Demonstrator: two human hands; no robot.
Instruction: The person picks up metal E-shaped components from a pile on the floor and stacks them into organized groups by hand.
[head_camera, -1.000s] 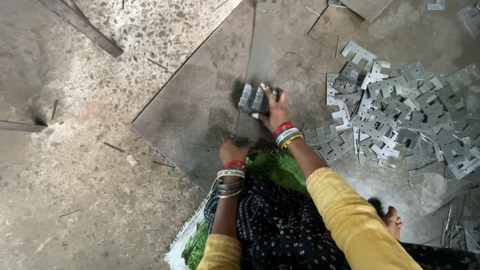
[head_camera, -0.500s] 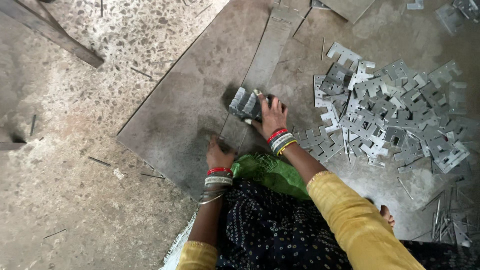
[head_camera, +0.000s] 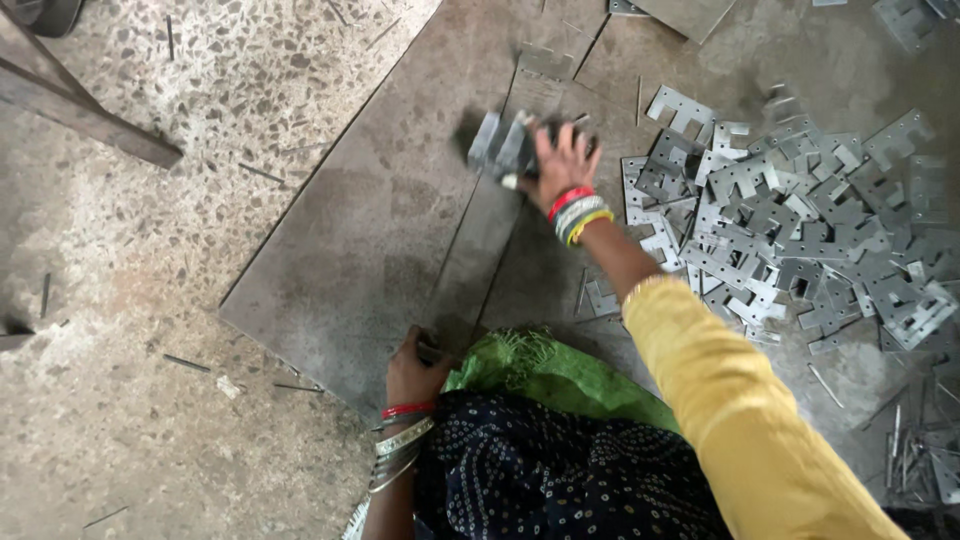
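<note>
Head view: right hand (head_camera: 562, 165) clutches blurred grey stamped-metal bracket stack (head_camera: 503, 148) upper centre, sharp edges risk cuts; left hand (head_camera: 415, 368) fingers curled on grey steel sheet (head_camera: 370, 240) edge.

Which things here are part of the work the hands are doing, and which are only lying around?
In the work:
- right hand gripping a stack of metal pieces
- left hand pressing on the long metal strip
- pile of cut metal brackets

Only lying around:
- wooden plank
- loose thin rods
- green cloth
</note>
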